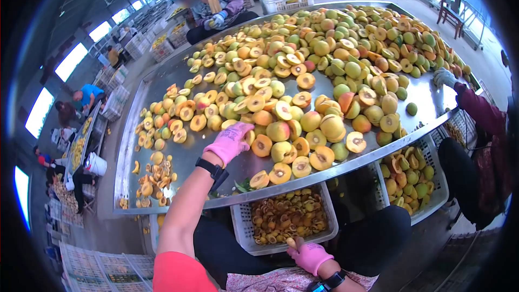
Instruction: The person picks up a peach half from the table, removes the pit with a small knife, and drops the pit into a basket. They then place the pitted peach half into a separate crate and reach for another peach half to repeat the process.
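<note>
My left hand (230, 141), in a pink glove with a dark band at the wrist, reaches over the metal table (181, 170). Its fingers curl against a yellow peach piece (249, 138) at the near side of the peach heap. Halved peaches (262, 145) with brown hollows lie right beside it. Low in front of my lap, my right hand (309, 257), also gloved in pink, is closed. A small pale-tan bit shows at its fingertips; what it is I cannot make out. Just beyond that hand stands a white crate (246, 235) of brown pits and scraps.
A co-worker's gloved hand (444, 78) rests on the table's right side. Another person (211, 5) sits at the far edge. A crate of peaches (440, 181) stands below at right. Small scraps (154, 181) lie on the left. The raised table rim (346, 168) runs before me.
</note>
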Available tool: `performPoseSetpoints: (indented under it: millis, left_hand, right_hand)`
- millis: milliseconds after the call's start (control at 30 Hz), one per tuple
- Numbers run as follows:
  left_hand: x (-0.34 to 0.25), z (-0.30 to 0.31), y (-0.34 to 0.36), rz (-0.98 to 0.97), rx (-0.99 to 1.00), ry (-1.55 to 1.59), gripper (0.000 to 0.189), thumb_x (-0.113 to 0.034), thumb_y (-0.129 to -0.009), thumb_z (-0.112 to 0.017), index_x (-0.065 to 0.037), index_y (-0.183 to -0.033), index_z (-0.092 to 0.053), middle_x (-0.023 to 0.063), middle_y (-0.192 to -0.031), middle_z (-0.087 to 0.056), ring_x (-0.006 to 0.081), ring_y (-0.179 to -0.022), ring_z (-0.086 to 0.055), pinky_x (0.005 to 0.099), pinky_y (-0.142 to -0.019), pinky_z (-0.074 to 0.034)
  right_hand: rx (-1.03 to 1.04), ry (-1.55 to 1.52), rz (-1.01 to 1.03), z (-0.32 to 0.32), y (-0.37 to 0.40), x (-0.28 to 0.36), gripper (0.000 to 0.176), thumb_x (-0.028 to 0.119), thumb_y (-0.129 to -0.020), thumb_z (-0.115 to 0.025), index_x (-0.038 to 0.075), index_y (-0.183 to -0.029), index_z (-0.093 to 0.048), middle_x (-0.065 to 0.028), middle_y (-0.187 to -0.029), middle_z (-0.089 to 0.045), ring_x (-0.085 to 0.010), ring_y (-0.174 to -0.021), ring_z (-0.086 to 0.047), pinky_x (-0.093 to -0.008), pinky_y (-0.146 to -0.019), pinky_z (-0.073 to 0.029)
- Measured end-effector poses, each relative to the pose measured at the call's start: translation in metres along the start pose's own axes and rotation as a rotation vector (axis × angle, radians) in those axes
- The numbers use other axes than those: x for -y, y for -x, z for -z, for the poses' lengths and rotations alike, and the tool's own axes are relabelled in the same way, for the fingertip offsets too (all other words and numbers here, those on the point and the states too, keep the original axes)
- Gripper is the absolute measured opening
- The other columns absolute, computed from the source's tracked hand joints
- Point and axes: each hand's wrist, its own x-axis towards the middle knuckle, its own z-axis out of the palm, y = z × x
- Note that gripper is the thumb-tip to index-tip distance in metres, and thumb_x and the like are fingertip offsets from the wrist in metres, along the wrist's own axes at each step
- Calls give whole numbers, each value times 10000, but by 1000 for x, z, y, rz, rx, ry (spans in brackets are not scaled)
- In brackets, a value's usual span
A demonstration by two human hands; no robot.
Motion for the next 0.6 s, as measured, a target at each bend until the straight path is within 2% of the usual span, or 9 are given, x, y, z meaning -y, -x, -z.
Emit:
performPoseSetpoints:
  millis: [100, 133, 233, 367, 433, 467, 500, 600]
  left_hand:
    - [-41, 26, -4, 244, 208, -234, 610, -292, -742, -842, -119, -1281, -615, 151, -1187, -568, 359, -1174, -560, 437, -1001, -473]
    - [-28, 16, -2, 207, 140, -227, 581, -356, -682, -886, -89, -1128, -624, 144, -1127, -551, 350, -1112, -569, 435, -970, -477]
    - [-33, 11, 16, 296, 54, -52, 527, -329, -678, -900, -57, -991, -576, 137, -1104, -539, 322, -1083, -578, 410, -890, -510]
    - [-55, 8, 63, 468, -129, 1161, 374, -215, -825, -811, -57, -1021, -535, 115, -1060, -612, 178, -752, -617, 311, -683, -543]
    - [-89, 0, 94, 406, -264, 1457, 342, -190, -881, -768, -61, -1086, -526, 107, -1064, -646, 103, -643, -581, 243, -579, -506]
    - [-107, -8, 111, 366, -316, 1441, 383, -220, -912, -743, -45, -1166, -516, 109, -1077, -668, 111, -646, -584, 245, -598, -500]
    - [-129, -15, 127, 352, -375, 1400, 374, -344, -999, -621, -22, -1176, -548, 106, -1035, -680, 117, -642, -583, 246, -616, -489]
    - [-165, -40, 164, 365, -459, 1284, 548, -490, -1067, -385, 8, -1106, -611, 106, -975, -698, 128, -713, -612, 256, -658, -490]
  right_hand:
    - [2, -15, 23, -1, 0, -3, 484, 437, -997, -502, 49, -1286, -478, -288, -1021, -690, -463, -1012, -650, -527, -872, -492]
    - [-4, -9, 47, 0, 2, -2, 458, 427, -999, -496, 45, -1251, -490, -280, -1011, -692, -457, -995, -655, -525, -864, -492]
    - [-51, -51, 93, 6, 9, 8, 420, 408, -1005, -494, 44, -1214, -497, -270, -1014, -692, -453, -976, -659, -525, -849, -495]
    - [-298, -173, 237, -4, 9, 8, 384, 363, -1003, -550, 60, -1233, -496, -249, -952, -688, -461, -909, -660, -511, -783, -511]
    - [-382, -253, 321, 2, 18, 24, 352, 341, -1008, -560, 57, -1208, -502, -229, -902, -673, -454, -867, -658, -502, -733, -509]
    - [-421, -292, 362, 7, 23, 33, 337, 330, -1010, -564, 56, -1196, -505, -219, -877, -665, -450, -846, -657, -497, -708, -508]
    - [-413, -323, 400, 10, 29, 43, 338, 344, -1015, -555, 55, -1180, -494, -228, -875, -657, -462, -843, -649, -513, -696, -501]
    - [-390, -390, 479, 9, 38, 63, 348, 377, -1035, -523, 45, -1129, -474, -240, -858, -638, -486, -804, -632, -538, -652, -486]
